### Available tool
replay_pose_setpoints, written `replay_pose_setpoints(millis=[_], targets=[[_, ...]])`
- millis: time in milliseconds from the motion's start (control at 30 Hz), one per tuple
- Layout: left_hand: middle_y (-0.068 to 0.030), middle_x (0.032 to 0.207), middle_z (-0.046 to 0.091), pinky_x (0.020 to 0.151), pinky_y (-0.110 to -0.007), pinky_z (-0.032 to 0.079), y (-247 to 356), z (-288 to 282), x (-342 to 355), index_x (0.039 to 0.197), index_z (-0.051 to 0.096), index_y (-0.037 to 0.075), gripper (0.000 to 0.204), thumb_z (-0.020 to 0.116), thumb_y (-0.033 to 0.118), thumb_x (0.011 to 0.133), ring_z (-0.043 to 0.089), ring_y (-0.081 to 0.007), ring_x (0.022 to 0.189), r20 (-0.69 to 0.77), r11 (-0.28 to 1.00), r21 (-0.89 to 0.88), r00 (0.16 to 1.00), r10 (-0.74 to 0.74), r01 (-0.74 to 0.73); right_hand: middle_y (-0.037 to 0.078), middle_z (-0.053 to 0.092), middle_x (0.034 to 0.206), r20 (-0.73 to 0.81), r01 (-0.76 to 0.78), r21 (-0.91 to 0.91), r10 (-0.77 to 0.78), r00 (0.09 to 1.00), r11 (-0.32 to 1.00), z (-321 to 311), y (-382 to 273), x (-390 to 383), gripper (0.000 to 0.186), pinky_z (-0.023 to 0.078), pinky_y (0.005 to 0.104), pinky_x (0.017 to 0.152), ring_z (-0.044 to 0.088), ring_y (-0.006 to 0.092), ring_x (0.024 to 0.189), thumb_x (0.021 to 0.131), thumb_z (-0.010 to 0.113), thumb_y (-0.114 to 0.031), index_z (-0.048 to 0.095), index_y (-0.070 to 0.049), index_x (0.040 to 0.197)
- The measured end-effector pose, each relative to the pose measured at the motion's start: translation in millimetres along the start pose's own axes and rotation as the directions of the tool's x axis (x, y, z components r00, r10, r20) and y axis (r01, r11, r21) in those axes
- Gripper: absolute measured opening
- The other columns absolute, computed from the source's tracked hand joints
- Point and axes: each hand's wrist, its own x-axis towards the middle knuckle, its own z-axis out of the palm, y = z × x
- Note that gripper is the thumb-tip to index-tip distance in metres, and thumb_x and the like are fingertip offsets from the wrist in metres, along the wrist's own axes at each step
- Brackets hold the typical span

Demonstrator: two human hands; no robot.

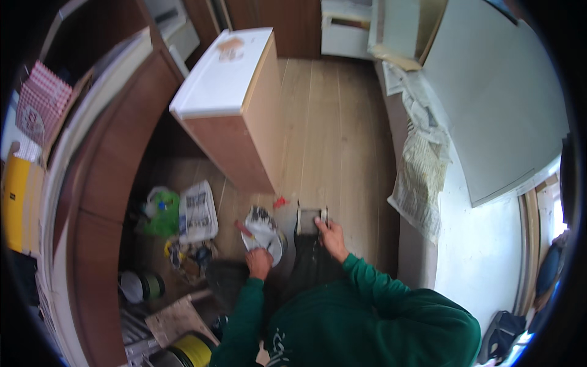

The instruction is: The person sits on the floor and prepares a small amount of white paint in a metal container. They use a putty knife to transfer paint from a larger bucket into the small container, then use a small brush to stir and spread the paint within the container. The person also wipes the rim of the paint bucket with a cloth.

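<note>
My right hand [332,240] grips a small dark rectangular piece with pale strips along its two sides [312,215], thumb on top, just above my dark trouser leg. I cannot make out its kind. My left hand [259,262] is lowered at the near side of a white bucket [267,235], its fingers curled; what they hold, if anything, is hidden. A tool with a red handle [243,229] lies across the bucket's left side, its light end pointing toward my left fingers. Dark smears mark the bucket's far inner wall.
A cabinet with a white top [223,76] stands ahead on the wooden floor [324,128]. A red scrap [280,202] lies beyond the bucket. At left are a green bag [162,213], folded newspaper [199,211] and cans [142,286]. Crumpled paper sheets [422,162] hang over the right ledge.
</note>
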Motion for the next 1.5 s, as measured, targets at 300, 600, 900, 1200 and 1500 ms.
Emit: replay_pose_setpoints(millis=[300, 600, 900, 1200, 1500], targets=[[-0.0249, 0.081, 0.07, 0.071, -0.049, 0.053, 4, -55, -52, 0.093, 0.076, 0.0, 0.023, 0.07, 0.021, 0.087, 0.068, -0.0429, 0.075, -0.077, 0.808, -0.51, 0.919, -0.387, 0.297, 0.004, 0.054, 0.055, 0.071, -0.051, -0.055, 0.055, 0.996, 0.997, 20, 6, 7, 0.045, 0.043, 0.0336, 0.048, 0.054, 0.0134, 0.046, 0.098, 0.066, -0.04, 0.066, 0.001, 0.08], [-0.006, 0.073, 0.071, 0.064, -0.028, 0.049, 4, -84, -85, 0.102, 0.077, -0.005, 0.022, 0.075, 0.012, 0.088, 0.063, -0.0111, 0.068, 0.087, 0.465, -0.779, 0.806, -0.585, 0.421, 0.005, 0.058, 0.057, 0.121, -0.08, -0.209, 0.107, 0.987, 0.975, 28, -4, 1, 0.042, 0.045, 0.0333, 0.05, 0.056, 0.0137, 0.048, 0.097, 0.067, -0.038, 0.072, 0.001, 0.084], [-0.0056, 0.081, 0.071, 0.066, -0.026, 0.049, 15, -142, -109, 0.107, 0.077, -0.004, 0.02, 0.076, 0.005, 0.089, 0.061, -0.0088, 0.072, 0.045, 0.393, -0.854, 0.801, -0.597, 0.341, 0.009, 0.061, 0.06, 0.157, -0.038, -0.276, 0.085, 0.984, 0.96, 34, 8, 0, 0.044, 0.048, 0.0368, 0.054, 0.06, 0.0174, 0.052, 0.096, 0.067, -0.041, 0.069, 0.002, 0.085], [-0.0072, 0.082, 0.068, 0.068, -0.026, 0.048, 54, -186, -113, 0.106, 0.075, -0.007, 0.021, 0.079, 0.003, 0.088, 0.061, -0.0122, 0.075, -0.134, 0.524, -0.838, 0.874, -0.468, 0.153, 0.007, 0.055, 0.054, 0.238, -0.065, -0.254, 0.127, 0.963, 0.965, 43, -9, -9, 0.047, 0.047, 0.038, 0.054, 0.058, 0.0178, 0.05, 0.098, 0.066, -0.042, 0.063, 0.001, 0.076], [-0.0085, 0.08, 0.063, 0.071, -0.041, 0.044, 73, -176, -106, 0.102, 0.073, 0.0, 0.021, 0.077, 0.008, 0.083, 0.059, -0.0274, 0.076, -0.374, 0.934, -0.313, 0.926, 0.045, -0.171, 0.008, 0.054, 0.057, 0.254, -0.038, -0.206, 0.091, 0.963, 0.978, 41, -11, -21, 0.048, 0.045, 0.0385, 0.056, 0.053, 0.0174, 0.053, 0.098, 0.066, -0.041, 0.062, 0.001, 0.077]])
